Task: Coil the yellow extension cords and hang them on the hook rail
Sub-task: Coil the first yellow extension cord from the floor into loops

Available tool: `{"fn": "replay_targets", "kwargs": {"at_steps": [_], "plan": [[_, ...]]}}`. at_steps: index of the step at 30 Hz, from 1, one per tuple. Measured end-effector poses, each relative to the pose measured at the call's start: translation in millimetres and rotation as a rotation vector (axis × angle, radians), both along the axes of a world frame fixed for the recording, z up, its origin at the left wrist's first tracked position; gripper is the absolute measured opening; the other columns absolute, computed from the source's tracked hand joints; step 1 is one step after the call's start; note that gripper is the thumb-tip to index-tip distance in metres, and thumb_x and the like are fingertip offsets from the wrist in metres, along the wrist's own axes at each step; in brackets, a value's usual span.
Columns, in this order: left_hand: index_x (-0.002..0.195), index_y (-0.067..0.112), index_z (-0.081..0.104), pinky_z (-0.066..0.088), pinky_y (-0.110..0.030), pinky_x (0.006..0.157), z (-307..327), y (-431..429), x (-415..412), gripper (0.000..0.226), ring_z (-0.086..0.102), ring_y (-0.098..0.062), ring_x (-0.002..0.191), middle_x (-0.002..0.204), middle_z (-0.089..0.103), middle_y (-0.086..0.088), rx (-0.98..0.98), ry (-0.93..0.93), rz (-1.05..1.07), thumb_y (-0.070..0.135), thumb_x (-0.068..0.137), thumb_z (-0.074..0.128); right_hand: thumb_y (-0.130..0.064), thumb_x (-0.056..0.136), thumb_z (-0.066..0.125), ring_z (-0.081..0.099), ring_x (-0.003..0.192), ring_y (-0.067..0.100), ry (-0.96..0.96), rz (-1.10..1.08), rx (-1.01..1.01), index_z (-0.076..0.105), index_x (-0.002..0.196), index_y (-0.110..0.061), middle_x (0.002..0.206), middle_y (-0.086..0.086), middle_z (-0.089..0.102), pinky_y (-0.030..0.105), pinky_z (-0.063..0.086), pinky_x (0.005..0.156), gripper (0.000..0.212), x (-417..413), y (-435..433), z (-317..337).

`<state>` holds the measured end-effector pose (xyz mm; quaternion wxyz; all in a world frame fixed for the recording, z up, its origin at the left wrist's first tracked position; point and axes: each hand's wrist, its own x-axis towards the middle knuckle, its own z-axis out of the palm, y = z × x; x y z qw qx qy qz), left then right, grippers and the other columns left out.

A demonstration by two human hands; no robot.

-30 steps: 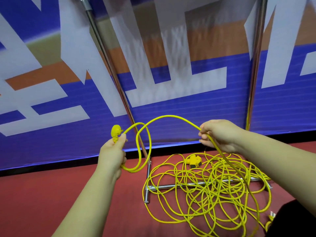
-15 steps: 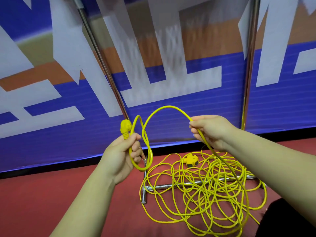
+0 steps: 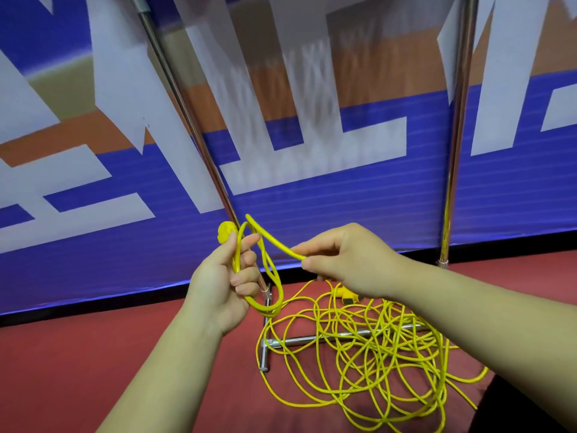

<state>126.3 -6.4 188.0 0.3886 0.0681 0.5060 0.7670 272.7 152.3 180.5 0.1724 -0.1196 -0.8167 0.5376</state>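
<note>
Both hands have drawn together since a second ago: the right hand (image 3: pixel 346 264) pinches the yellow cord (image 3: pixel 274 241) at 3 o'clock of the left hand (image 3: pixel 224 282), whose fingers curl round a small loop below the plug (image 3: pixel 225 232). Loose cord lies tangled on the red floor (image 3: pixel 93 354) at 5 o'clock.

Left hand (image 3: pixel 224 276) at 9 o'clock of right hand (image 3: pixel 346 264), cord (image 3: pixel 281 246) held between; its loose pile on floor (image 3: pixel 93 370) at 5 o'clock, across rack base bar (image 3: pixel 299 340); banner (image 3: pixel 312 198) behind.
</note>
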Motion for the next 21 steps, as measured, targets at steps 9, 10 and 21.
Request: {"fn": "replay_targets", "kwargs": {"at_steps": [9, 10, 21], "plan": [[0.089, 0.011, 0.062, 0.021, -0.014, 0.033, -2, 6, 7, 0.021, 0.029, -0.003, 0.039, 0.065, 0.041, 0.003, -0.076, 0.173, 0.091, 0.028, 0.099, 0.056, -0.028, 0.092, 0.069, 0.050, 0.051, 0.001, -0.040, 0.129, 0.185, 0.075, 0.112, -0.036, 0.062, -0.007, 0.068, 0.025, 0.041, 0.051, 0.022, -3, -14, -4], [0.087, 0.011, 0.061, 0.022, -0.015, 0.033, -2, 7, 7, 0.019, 0.031, -0.003, 0.041, 0.065, 0.040, 0.002, -0.089, 0.203, 0.102, 0.026, 0.099, 0.056, -0.029, 0.092, 0.069, 0.048, 0.053, 0.005, -0.039, 0.137, 0.189, 0.075, 0.111, -0.037, 0.063, 0.000, 0.067, 0.027, 0.041, 0.053, 0.022, -3, -14, -5], [0.086, 0.014, 0.054, 0.050, -0.031, 0.064, 5, 7, 10, 0.022, 0.050, -0.014, 0.058, 0.064, 0.048, 0.001, 0.120, 0.220, 0.077, 0.019, 0.104, 0.045, -0.022, 0.096, 0.063, 0.052, 0.057, -0.001, -0.044, 0.289, 0.186, 0.063, 0.131, -0.040, 0.069, -0.010, 0.065, 0.013, 0.041, 0.059, 0.039, -2, -17, -11]]}}
